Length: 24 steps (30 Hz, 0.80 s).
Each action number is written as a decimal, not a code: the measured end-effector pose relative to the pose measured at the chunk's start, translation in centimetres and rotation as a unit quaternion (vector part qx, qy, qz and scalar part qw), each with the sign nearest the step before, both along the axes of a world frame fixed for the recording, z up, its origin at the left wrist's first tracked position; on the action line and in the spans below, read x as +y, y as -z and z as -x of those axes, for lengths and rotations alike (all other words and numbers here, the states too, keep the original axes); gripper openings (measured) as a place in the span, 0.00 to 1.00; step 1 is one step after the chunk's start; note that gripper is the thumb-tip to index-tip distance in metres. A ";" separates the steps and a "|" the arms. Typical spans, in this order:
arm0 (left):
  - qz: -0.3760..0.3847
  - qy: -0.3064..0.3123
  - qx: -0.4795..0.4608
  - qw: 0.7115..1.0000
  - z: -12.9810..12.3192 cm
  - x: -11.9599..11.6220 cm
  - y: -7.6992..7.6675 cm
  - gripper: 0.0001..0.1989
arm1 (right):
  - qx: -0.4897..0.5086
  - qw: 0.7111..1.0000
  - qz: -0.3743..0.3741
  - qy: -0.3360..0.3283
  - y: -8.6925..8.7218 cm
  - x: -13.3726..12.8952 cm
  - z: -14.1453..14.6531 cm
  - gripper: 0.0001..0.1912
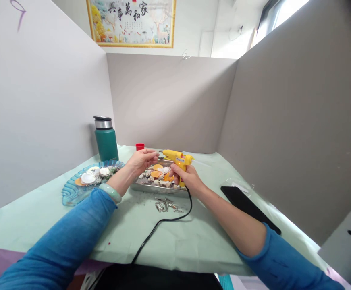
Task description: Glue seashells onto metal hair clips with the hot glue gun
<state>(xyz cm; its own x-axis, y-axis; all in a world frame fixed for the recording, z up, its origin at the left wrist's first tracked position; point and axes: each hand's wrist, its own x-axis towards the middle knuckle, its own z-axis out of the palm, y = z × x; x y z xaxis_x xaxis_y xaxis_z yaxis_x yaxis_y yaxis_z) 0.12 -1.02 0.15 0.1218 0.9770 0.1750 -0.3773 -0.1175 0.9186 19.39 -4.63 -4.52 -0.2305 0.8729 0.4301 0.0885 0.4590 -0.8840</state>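
My right hand is wrapped round the handle of a yellow glue gun, whose nozzle points left. A clear stick comes out of the gun's back end. Close to the nozzle, my left hand has its fingers pinched together; what they hold is too small to make out. Both hands are over a metal tray of shells and orange and white discs. Small metal pins lie in front of the tray, beside the gun's black cord.
A blue shell-shaped dish with discs and shells stands at the left, before a green bottle. Behind the tray is a red cup. A black flat object and clear plastic lie at the right. Grey panels enclose the table.
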 end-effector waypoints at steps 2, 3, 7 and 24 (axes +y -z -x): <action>0.002 -0.002 0.002 1.000 0.0 0.0 0.0 0.04 | 0.012 1.000 0.003 -0.002 0.0 0.0 0.0 0.22; 0.004 -0.003 0.003 1.000 -0.1 -0.1 0.0 0.04 | 0.011 1.000 0.005 -0.006 0.0 0.0 0.0 0.22; -0.004 -0.006 0.007 1.000 0.1 0.0 -0.1 0.04 | -0.003 1.000 0.009 -0.012 -0.1 -0.1 0.0 0.22; 0.088 -0.019 0.453 0.887 1.0 4.1 3.4 0.14 | 0.111 0.991 0.069 0.025 -1.1 -0.5 0.6 0.20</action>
<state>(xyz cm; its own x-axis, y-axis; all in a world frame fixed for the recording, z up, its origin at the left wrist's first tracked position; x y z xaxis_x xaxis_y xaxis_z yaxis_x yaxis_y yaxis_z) -0.87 3.07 -3.21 0.1016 0.9857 -0.1344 0.5260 0.0614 0.8482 18.80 -5.11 -3.43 -0.0992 0.9346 0.3416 -0.0958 0.3327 -0.9382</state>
